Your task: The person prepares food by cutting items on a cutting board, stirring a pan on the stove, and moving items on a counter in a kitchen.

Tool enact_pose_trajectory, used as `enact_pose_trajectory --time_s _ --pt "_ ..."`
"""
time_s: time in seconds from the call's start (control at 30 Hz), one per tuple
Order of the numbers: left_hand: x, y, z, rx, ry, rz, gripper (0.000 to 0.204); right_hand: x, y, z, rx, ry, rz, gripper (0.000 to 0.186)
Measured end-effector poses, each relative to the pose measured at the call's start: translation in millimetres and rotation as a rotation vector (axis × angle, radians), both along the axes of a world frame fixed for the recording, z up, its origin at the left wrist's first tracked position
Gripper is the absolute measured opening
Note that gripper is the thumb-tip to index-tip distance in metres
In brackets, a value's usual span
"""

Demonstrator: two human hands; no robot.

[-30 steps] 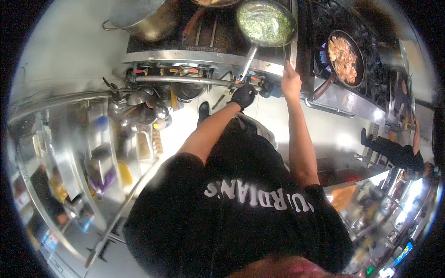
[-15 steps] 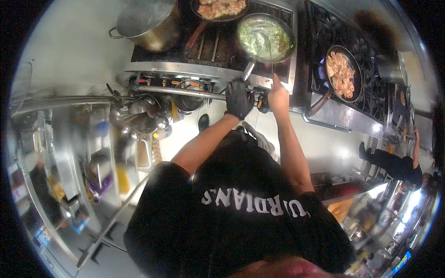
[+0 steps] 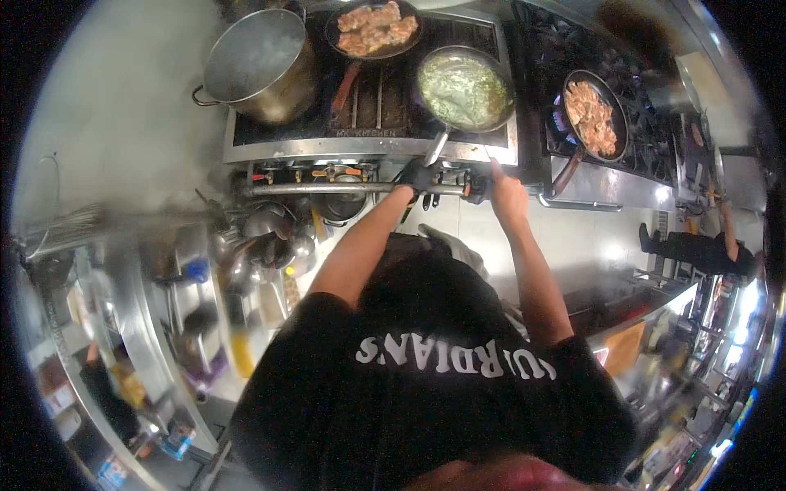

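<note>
My left hand (image 3: 420, 176), in a black glove, is closed at the end of the metal handle of a frying pan (image 3: 437, 147); its fingers are mostly hidden. Pale green, creamy sauce (image 3: 463, 88) with green flecks covers the bottom of that pan, which sits on the range. My bare right hand (image 3: 509, 199) is closed around a thin metal utensil, whose tip points towards the range's front edge. The utensil is clear of the sauce, and its kind cannot be made out.
A tall steaming pot (image 3: 278, 90) stands at the left of the range, beside a pan of meat pieces (image 3: 375, 33). Another pan of meat (image 3: 591, 119) sits over a blue flame at right. A metal rail (image 3: 327, 189) runs along the front. Another person (image 3: 700, 252) is far right.
My right hand has drawn the utensil out of the sauce and back towards me. My left hand stays at the pan handle. The whole view has shifted slightly.
</note>
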State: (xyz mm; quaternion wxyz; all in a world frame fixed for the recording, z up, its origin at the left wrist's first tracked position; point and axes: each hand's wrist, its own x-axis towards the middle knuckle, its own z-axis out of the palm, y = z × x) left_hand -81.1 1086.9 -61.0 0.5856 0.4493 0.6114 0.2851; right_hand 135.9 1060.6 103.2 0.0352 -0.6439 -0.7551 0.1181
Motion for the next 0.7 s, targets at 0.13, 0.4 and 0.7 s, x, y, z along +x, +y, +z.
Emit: enact_pose_trajectory --time_s 0.13,0.4,0.7 --pt "31 -25 43 -0.085 -0.009 -0.100 0.047 30 32 -33 0.039 -0.041 -0.189 0.073" --pt "-60 -1 57 0.021 0.162 -0.282 0.039 4 -41 15 0.106 -0.001 0.030 0.056" --pt "-39 -26 9 0.057 0.256 -0.084 0.061 -70 25 -13 0.067 0.303 -0.376 0.049"
